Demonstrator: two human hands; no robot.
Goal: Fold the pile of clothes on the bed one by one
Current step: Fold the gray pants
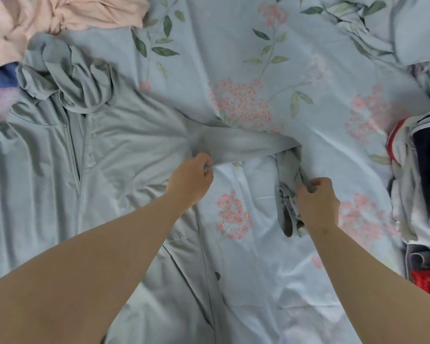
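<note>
We see the pale green jacket run off the left edge, its sleeve end partly hidden under our right hand; the pink garment and clothes stack are cropped too.

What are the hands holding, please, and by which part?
The sleeve of the green jacket: left hand pinches it near the shoulder, right hand grips its bunched cuff end.

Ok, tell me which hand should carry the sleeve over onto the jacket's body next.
Right, probably. The right hand grips the loose cuff end of the sleeve, so it can carry it over; the left hand pinches it by the jacket, a natural pivot.
</note>
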